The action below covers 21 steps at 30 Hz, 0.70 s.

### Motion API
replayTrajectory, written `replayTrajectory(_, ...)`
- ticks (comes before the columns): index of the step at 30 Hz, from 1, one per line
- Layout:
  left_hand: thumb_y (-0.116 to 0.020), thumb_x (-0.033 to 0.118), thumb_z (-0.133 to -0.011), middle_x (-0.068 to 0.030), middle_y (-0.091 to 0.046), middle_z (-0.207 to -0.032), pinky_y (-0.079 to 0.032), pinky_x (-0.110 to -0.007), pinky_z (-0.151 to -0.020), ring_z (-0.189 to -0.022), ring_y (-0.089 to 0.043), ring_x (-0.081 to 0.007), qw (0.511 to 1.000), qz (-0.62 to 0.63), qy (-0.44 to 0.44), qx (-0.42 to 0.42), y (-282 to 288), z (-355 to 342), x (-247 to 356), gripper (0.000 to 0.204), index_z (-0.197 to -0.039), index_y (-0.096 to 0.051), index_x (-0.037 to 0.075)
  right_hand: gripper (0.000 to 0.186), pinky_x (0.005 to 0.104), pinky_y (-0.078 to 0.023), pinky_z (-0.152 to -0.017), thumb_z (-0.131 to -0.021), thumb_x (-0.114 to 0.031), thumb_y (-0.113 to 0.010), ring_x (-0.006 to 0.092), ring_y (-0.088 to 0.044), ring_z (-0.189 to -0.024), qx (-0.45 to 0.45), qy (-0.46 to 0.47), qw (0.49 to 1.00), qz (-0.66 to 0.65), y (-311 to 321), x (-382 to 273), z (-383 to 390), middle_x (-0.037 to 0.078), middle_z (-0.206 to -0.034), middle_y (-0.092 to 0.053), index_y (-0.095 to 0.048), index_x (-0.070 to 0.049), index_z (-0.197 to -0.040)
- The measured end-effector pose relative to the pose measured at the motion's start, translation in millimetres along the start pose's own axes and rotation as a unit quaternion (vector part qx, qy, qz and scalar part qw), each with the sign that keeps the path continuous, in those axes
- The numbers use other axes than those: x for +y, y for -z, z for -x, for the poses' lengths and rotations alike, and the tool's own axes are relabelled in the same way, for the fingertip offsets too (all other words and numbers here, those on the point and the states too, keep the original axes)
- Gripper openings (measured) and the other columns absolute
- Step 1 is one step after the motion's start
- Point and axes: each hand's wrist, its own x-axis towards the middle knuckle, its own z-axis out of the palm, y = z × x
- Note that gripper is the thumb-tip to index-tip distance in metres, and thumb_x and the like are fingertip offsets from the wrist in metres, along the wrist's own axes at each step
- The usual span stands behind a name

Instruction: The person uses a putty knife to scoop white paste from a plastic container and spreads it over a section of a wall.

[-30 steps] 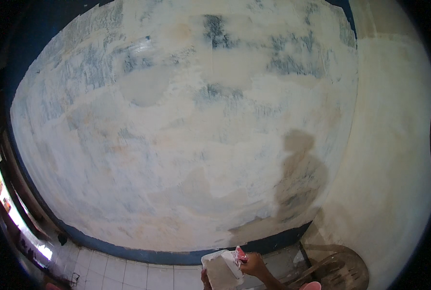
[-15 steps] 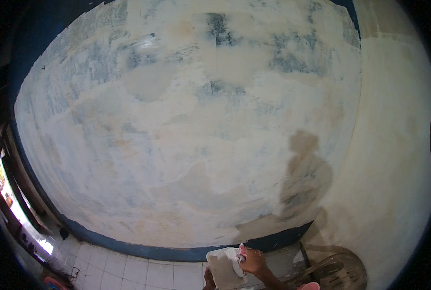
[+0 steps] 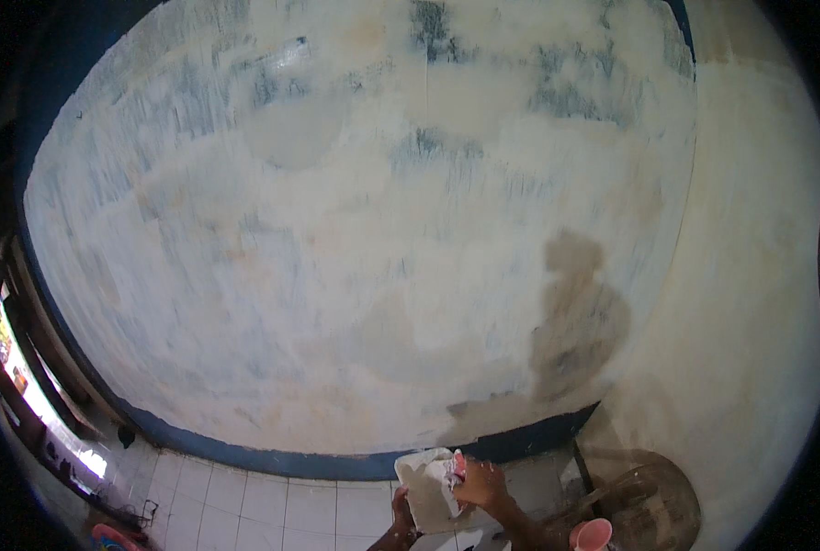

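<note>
At the bottom of the head view, my left hand [image 3: 402,516] grips the left edge of a pale board [image 3: 425,500] with a wet, whitish paste on it. My right hand [image 3: 485,487] is closed around a small pink-and-white tool [image 3: 458,466] at the board's right side. The tool's working end is hidden by the hand and paste, so its exact kind cannot be made out. Beyond stands a large wall [image 3: 336,275] coated in uneven whitish paste, with dark blue patches showing through. My shadow falls on its lower right.
A blue band [image 3: 290,463] runs along the wall's foot above white floor tiles [image 3: 263,500]. At the lower right are a brown plastic chair [image 3: 662,505] and a pink cup [image 3: 591,534]. A cream side wall [image 3: 750,275] rises at the right; a bright opening [image 3: 24,376] is at far left.
The view has tilted down a little, so the wall sits higher in it. More of my left hand and of the pink cup now shows. Both hands keep their hold.
</note>
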Motion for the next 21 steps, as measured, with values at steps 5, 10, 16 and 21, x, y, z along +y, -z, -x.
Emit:
replayTrajectory(5, -0.047, 0.053, -0.08, -0.0149, -0.039, -0.137, -0.034, -0.054, -0.1, -0.121, -0.042, -0.0354, 0.968, 0.221, 0.103, -0.052, -16.3, -2.7, 29.9, 0.075, -0.141, -0.028, 0.013, 0.039, 0.0431, -0.049, -0.074, -0.068, -0.031, -0.071, 0.0358, -0.062, -0.086, 0.1, 0.095, 0.982, -0.129, 16.0, -4.8, -3.2, 0.018, -0.089, -0.064, -0.061, -0.009, -0.099)
replayTrajectory(10, -0.043, 0.054, -0.082, -0.0142, -0.039, -0.138, -0.034, -0.052, -0.101, -0.123, -0.041, -0.0349, 0.979, 0.195, 0.065, 0.014, 19.8, -18.8, 40.9, 0.073, -0.14, -0.03, 0.013, 0.05, 0.0465, -0.046, -0.082, -0.07, -0.025, -0.069, 0.0408, -0.06, -0.088, 0.135, 0.023, 0.984, -0.116, 7.6, -15.0, -26.2, 0.023, -0.092, -0.062, -0.054, -0.003, -0.113)
replayTrajectory(16, -0.041, 0.053, -0.084, -0.0145, -0.044, -0.133, -0.036, -0.046, -0.101, -0.12, -0.045, -0.0321, 0.987, 0.143, 0.028, 0.069, -0.5, -28.1, 56.5, 0.07, -0.138, -0.034, 0.009, 0.036, 0.0449, -0.046, -0.07, -0.072, -0.015, -0.068, 0.0427, -0.058, -0.079, 0.231, 0.064, 0.968, -0.067, 4.7, -20.6, -40.5, 0.024, -0.081, -0.062, -0.057, 0.004, -0.1)
replayTrajectory(21, -0.04, 0.05, -0.085, -0.0156, -0.045, -0.132, -0.037, -0.045, -0.101, -0.12, -0.045, -0.0315, 0.988, 0.145, 0.023, 0.047, -16.2, -31.2, 65.5, 0.068, -0.137, -0.033, 0.008, 0.037, 0.046, -0.046, -0.074, -0.071, -0.014, -0.067, 0.043, -0.058, -0.083, 0.198, 0.056, 0.976, -0.072, 20.4, -29.3, -41.2, 0.025, -0.085, -0.062, -0.057, 0.005, -0.1)
